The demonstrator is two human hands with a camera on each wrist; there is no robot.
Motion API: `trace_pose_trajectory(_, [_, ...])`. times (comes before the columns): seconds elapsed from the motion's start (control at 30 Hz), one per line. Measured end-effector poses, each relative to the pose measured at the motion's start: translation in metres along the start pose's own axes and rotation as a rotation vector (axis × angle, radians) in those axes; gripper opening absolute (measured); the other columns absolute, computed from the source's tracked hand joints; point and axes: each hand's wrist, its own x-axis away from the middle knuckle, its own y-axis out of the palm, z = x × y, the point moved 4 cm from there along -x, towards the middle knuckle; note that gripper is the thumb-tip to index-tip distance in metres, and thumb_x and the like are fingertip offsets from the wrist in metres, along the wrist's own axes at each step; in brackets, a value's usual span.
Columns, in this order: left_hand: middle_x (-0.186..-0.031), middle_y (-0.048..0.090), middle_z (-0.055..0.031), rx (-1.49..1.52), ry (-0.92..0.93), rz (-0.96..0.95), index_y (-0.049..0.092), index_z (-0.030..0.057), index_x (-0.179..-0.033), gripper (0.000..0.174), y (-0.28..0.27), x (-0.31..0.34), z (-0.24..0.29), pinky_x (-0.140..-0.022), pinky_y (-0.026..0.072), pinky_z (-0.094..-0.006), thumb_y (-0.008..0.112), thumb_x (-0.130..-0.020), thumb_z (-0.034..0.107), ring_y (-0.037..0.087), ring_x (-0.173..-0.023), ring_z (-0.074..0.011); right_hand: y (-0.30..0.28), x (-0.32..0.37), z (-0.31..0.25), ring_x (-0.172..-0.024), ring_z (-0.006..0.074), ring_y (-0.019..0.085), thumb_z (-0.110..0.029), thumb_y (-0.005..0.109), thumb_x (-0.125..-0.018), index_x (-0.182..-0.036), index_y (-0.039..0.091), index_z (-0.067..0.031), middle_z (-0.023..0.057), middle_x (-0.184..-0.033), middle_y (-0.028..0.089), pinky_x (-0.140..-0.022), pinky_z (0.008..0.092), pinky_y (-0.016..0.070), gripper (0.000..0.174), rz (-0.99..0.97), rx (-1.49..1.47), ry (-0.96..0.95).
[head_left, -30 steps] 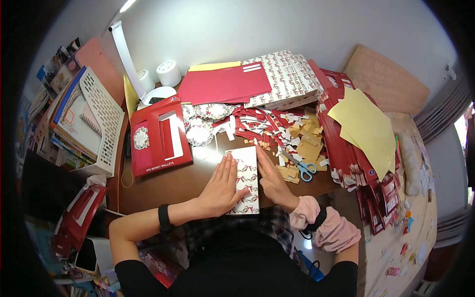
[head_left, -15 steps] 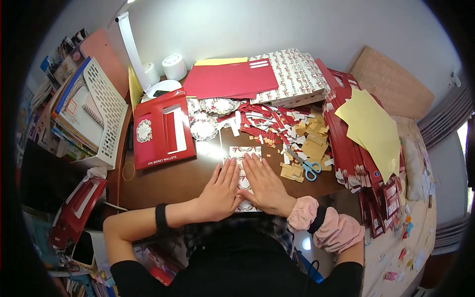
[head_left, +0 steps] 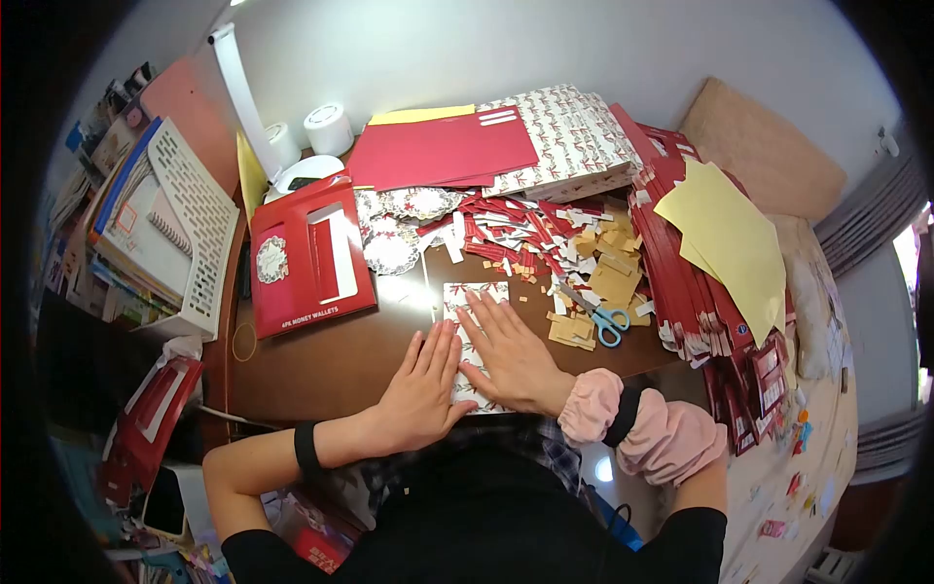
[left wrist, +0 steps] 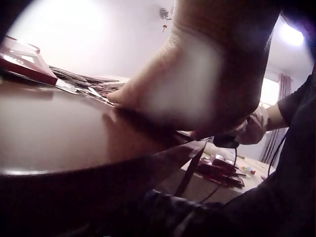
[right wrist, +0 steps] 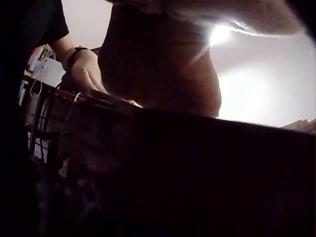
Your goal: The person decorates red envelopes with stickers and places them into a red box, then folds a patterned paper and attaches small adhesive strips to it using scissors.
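On the desk's front part lies a narrow white card sleeve (head_left: 453, 300) printed with red bows and greenery. My left hand (head_left: 420, 385) rests along its left edge, fingers straight and pointing away from me. Flat across its middle and right side presses my right hand (head_left: 518, 362), fingers extended and slightly spread. The two hands cover much of the sleeve; its top end and a bit of its lower end show. In the left wrist view the left hand (left wrist: 163, 89) looms close over the brown desktop. The right wrist view is mostly dark, with the right hand (right wrist: 163, 69) at the top.
Left of the sleeve lies a red money wallets box (head_left: 316, 258). Blue-handled scissors (head_left: 610, 327) lie at the right beside brown and red paper scraps (head_left: 516, 234). Patterned sheets (head_left: 574, 127) are stacked behind, with red card stacks (head_left: 671, 282) under yellow sheets (head_left: 725, 238) at far right.
The right hand has come from the sleeve's right edge onto its top and spread its fingers. The left hand has slid toward the left edge and slightly nearer me.
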Motion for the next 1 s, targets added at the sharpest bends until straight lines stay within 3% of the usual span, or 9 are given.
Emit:
trace_pose_trajectory(0.37, [-0.155, 0.023, -0.0347, 0.009, 0.069, -0.077, 0.028, -0.0188, -0.145, 0.099, -0.020, -0.005, 0.000, -0.122, 0.0172, -0.0496, 0.055, -0.092, 0.061, 0.020, -0.148, -0.0440, -0.005, 0.007, -0.002, -0.148, 0.0412, 0.024, -0.040, 0.049, -0.099, -0.146, 0.031, 0.0122, 0.0297, -0.156, 0.027, -0.121, 0.0482, 0.0198, 0.073, -0.035, -0.033, 0.021])
trace_pose_trajectory(0.57, [-0.154, 0.025, -0.0358, -0.004, 0.058, -0.082, 0.029, -0.0110, -0.149, 0.096, -0.021, -0.004, 0.003, -0.121, 0.0170, -0.0510, 0.058, -0.090, 0.060, 0.022, -0.147, -0.0455, -0.006, 0.011, 0.000, -0.148, 0.0406, 0.024, -0.044, 0.048, -0.099, -0.145, 0.033, 0.0144, 0.0303, -0.155, 0.029, -0.122, 0.0464, 0.0180, 0.076, -0.013, -0.053, 0.041])
trace_pose_trajectory(0.67, [-0.153, 0.025, -0.0368, -0.012, 0.051, -0.091, 0.030, -0.0074, -0.150, 0.094, -0.025, -0.007, 0.003, -0.121, 0.0169, -0.0514, 0.059, -0.090, 0.059, 0.022, -0.147, -0.0467, -0.017, 0.010, 0.003, -0.146, 0.0411, 0.027, -0.039, 0.054, -0.097, -0.145, 0.033, 0.0129, 0.0299, -0.155, 0.029, -0.122, 0.0463, 0.0209, 0.073, -0.026, -0.094, 0.007])
trace_pose_trajectory(0.73, [-0.153, 0.025, -0.0375, -0.019, 0.043, -0.118, 0.030, -0.0089, -0.150, 0.094, -0.027, -0.008, 0.004, -0.121, 0.0171, -0.0512, 0.060, -0.090, 0.057, 0.023, -0.146, -0.0474, -0.039, 0.014, 0.006, -0.132, 0.0398, 0.046, -0.024, 0.060, -0.093, -0.137, 0.045, 0.0098, 0.0262, -0.143, 0.046, -0.113, 0.0449, 0.0362, 0.057, 0.016, -0.180, 0.014])
trace_pose_trajectory(0.77, [-0.153, 0.025, -0.0375, -0.013, 0.045, -0.121, 0.030, -0.0089, -0.150, 0.094, -0.028, -0.007, 0.003, -0.121, 0.0171, -0.0512, 0.060, -0.090, 0.057, 0.023, -0.146, -0.0474, -0.051, 0.018, 0.009, -0.132, 0.0398, 0.046, -0.024, 0.060, -0.093, -0.137, 0.045, 0.0098, 0.0262, -0.143, 0.046, -0.113, 0.0449, 0.0362, 0.057, 0.011, -0.180, 0.019])
trace_pose_trajectory(0.83, [-0.154, 0.021, -0.0387, 0.016, 0.025, -0.146, 0.028, -0.0125, -0.148, 0.095, -0.030, -0.006, -0.001, -0.121, 0.0169, -0.0539, 0.061, -0.091, 0.056, 0.020, -0.146, -0.0490, -0.078, 0.029, 0.024, -0.108, 0.0364, 0.060, -0.008, 0.062, -0.088, -0.120, 0.059, 0.0036, 0.0188, -0.118, 0.061, -0.094, 0.0433, 0.0492, 0.034, 0.105, -0.154, 0.092])
trace_pose_trajectory(0.87, [-0.154, 0.020, -0.0375, 0.028, 0.009, -0.168, 0.027, -0.0135, -0.148, 0.094, -0.033, -0.005, -0.001, -0.121, 0.0175, -0.0525, 0.062, -0.091, 0.053, 0.020, -0.147, -0.0484, -0.085, 0.037, 0.031, -0.108, 0.0364, 0.060, -0.008, 0.062, -0.088, -0.120, 0.059, 0.0036, 0.0188, -0.118, 0.061, -0.094, 0.0433, 0.0492, 0.034, 0.098, -0.156, 0.094])
trace_pose_trajectory(0.93, [-0.155, 0.021, -0.0366, 0.047, 0.025, -0.179, 0.027, -0.0147, -0.147, 0.094, -0.035, -0.006, -0.003, -0.121, 0.0186, -0.0516, 0.063, -0.090, 0.051, 0.021, -0.146, -0.0485, -0.100, 0.053, 0.052, -0.091, 0.0351, 0.061, -0.002, 0.062, -0.086, -0.105, 0.065, -0.0006, 0.0144, -0.097, 0.064, -0.079, 0.0432, 0.0511, 0.019, 0.222, -0.139, 0.277])
trace_pose_trajectory(1.0, [-0.155, 0.021, -0.0357, 0.063, 0.042, -0.188, 0.026, -0.0159, -0.146, 0.094, -0.035, -0.005, -0.004, -0.121, 0.0198, -0.0508, 0.065, -0.090, 0.049, 0.021, -0.146, -0.0485, -0.109, 0.065, 0.060, -0.091, 0.0351, 0.062, -0.002, 0.063, -0.086, -0.103, 0.066, -0.0017, 0.0144, -0.096, 0.064, -0.078, 0.0431, 0.0510, 0.017, 0.211, -0.142, 0.348])
